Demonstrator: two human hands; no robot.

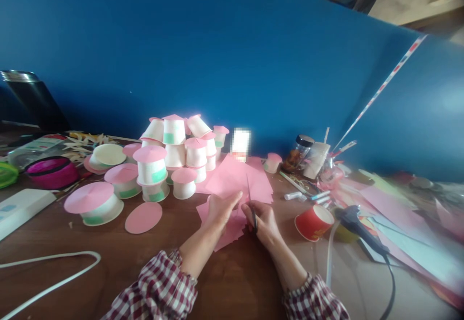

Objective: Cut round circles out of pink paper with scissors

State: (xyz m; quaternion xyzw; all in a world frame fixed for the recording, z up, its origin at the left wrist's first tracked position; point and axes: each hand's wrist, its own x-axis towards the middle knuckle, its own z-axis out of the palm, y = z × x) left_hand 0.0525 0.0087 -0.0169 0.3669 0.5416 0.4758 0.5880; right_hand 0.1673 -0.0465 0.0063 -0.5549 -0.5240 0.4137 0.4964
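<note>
My right hand (266, 223) is closed around dark-handled scissors (253, 216), their thin blade pointing up and away from me. Facing it, my left hand (219, 213) grips a pink paper sheet (230, 237), thumb laid along the top; its other fingers are partly hidden. The scissors are close beside this sheet, but whether the blades touch it I cannot tell. Just beyond both hands lies a pile of pink paper (221, 172). On the table to the left is a loose pink paper disc (144, 217), near several white paper cups (174, 131) topped with shallow pink cones.
A red paper cup (313, 223) lies tilted on the right, beside a glue gun (364, 230) with its cord. Markers (321, 196) and a dark-lidded jar (299, 153) stand or lie behind. At left are a white power strip (25, 209) and a white cable (54, 286).
</note>
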